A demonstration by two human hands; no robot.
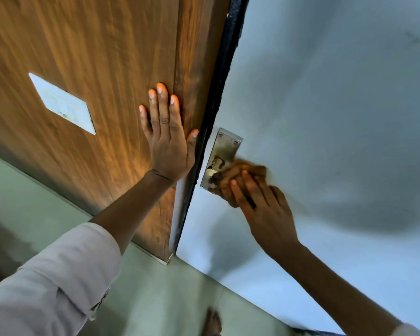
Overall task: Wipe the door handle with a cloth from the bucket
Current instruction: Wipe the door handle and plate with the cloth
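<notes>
**Cloth on the handle, other palm bracing the wood**

Your left sleeve [46, 287] sits closest to the lens in the head view, and the bare forearm runs up from it to your left hand [166, 139]. That hand lies flat and fully spread on the brown wooden panel [95, 69], fingers extended, thumb at the dark edge strip [214, 112], gripping nothing. It looks placed there to steady the panel so the rubbing does not swing it.

Just across that dark strip from your left thumb is the metal handle plate [224, 151], screwed to the pale blue door face [325, 117]. The door handle [215, 167] itself is partly hidden, its lower part wrapped by the brown cloth [238, 175]. Your right hand [262, 207] is curled around the cloth, fingers pressing it against the handle; the blur there suggests active rubbing. I judge the wiping to be under way.

Below the plate, near the bottom edge, a bare foot [212, 322] stands on the greenish floor [155, 299]. No bucket is in view.
</notes>
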